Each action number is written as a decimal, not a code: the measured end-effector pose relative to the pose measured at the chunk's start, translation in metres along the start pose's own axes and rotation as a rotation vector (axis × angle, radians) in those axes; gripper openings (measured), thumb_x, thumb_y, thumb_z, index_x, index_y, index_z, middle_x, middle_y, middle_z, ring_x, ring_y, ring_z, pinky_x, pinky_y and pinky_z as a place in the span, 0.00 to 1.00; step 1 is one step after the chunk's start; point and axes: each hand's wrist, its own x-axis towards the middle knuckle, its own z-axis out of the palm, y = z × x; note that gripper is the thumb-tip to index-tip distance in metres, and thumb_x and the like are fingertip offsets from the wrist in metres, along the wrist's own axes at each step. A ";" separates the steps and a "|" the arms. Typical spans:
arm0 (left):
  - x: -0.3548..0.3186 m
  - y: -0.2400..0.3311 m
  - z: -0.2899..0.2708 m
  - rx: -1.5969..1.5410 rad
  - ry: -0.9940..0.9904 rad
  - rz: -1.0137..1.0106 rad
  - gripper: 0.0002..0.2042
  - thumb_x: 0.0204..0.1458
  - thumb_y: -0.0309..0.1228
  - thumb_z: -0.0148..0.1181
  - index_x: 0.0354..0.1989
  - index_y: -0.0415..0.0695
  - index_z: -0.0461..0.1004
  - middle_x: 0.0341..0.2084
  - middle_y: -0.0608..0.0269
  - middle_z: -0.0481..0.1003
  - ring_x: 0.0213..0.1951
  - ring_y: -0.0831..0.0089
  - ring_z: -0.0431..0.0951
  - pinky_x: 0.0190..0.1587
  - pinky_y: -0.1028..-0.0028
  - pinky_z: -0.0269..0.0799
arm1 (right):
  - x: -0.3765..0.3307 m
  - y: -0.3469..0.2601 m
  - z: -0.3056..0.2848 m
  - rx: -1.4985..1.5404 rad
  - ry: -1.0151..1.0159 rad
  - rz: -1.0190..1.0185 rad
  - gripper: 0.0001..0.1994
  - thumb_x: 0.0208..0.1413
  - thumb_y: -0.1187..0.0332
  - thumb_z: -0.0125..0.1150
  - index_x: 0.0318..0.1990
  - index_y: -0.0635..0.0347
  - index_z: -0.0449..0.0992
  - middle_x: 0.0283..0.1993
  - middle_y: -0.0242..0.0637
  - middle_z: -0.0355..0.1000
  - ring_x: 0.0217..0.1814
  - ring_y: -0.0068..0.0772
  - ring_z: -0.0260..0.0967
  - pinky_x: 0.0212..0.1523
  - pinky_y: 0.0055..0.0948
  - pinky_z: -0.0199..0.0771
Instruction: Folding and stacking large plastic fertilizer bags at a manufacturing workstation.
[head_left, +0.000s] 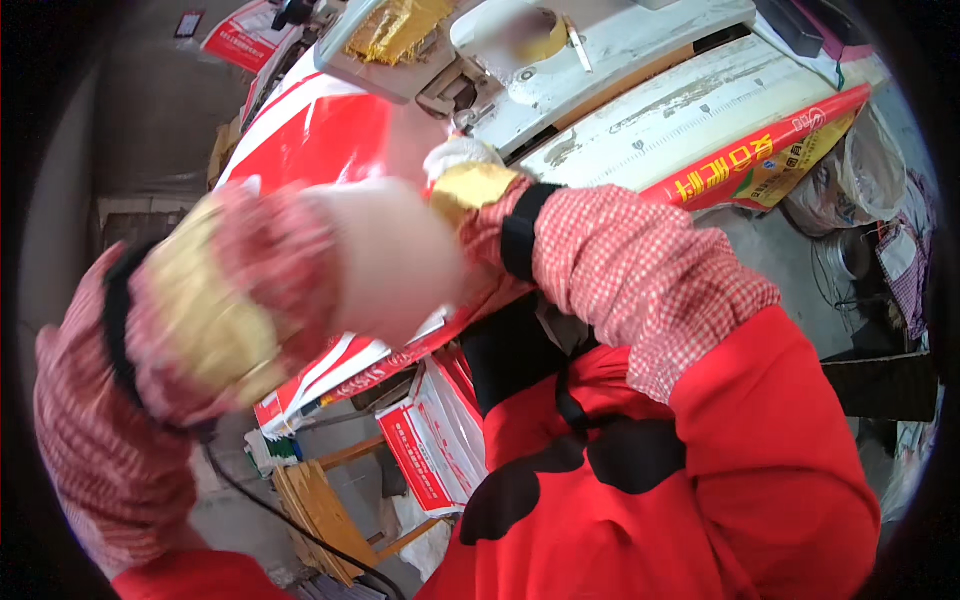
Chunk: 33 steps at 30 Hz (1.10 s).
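Note:
My left hand (395,262) is a pale, motion-smeared shape above the red-and-white sheet, and its fingers cannot be made out. A red checked sleeve cover with a yellow patch (205,300) and a black strap runs up that arm. Farther off, my right hand (462,160) is close to the front of a sewing machine (510,110). It looks whitish, with a yellow patch behind it; its fingers are unclear, as is anything in them. Under both hands lies the glossy red-and-white sheet (330,140), partly hidden by my arms.
A tape roll (545,45) lies on the machine, with yellow material (398,30) to its left. A pale worn ruled board (680,105) runs along the table. Below are a red-and-white carton (425,450) and a wooden stool (320,515). A plastic bag (850,180) hangs at right.

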 end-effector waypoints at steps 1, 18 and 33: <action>-0.003 -0.007 0.001 -0.024 -0.016 -0.063 0.07 0.37 0.37 0.59 0.23 0.48 0.76 0.19 0.63 0.74 0.29 0.69 0.75 0.32 0.69 0.70 | -0.016 0.002 -0.009 -0.134 0.060 0.009 0.11 0.54 0.62 0.45 0.26 0.56 0.70 0.17 0.31 0.63 0.18 0.25 0.60 0.20 0.28 0.60; -0.001 0.016 0.030 0.199 0.718 0.117 0.08 0.37 0.27 0.53 0.26 0.38 0.72 0.19 0.54 0.70 0.27 0.64 0.72 0.26 0.73 0.68 | -0.003 -0.027 0.062 -1.861 -0.392 0.925 0.08 0.42 0.64 0.56 0.21 0.58 0.73 0.22 0.37 0.70 0.22 0.35 0.68 0.21 0.35 0.66; 0.020 0.053 -0.004 -0.182 0.526 0.286 0.11 0.41 0.27 0.51 0.36 0.45 0.69 0.23 0.60 0.71 0.27 0.64 0.74 0.25 0.68 0.71 | -0.072 -0.076 0.055 -2.709 -0.483 1.513 0.14 0.39 0.59 0.62 0.32 0.57 0.76 0.38 0.36 0.73 0.40 0.38 0.69 0.42 0.42 0.68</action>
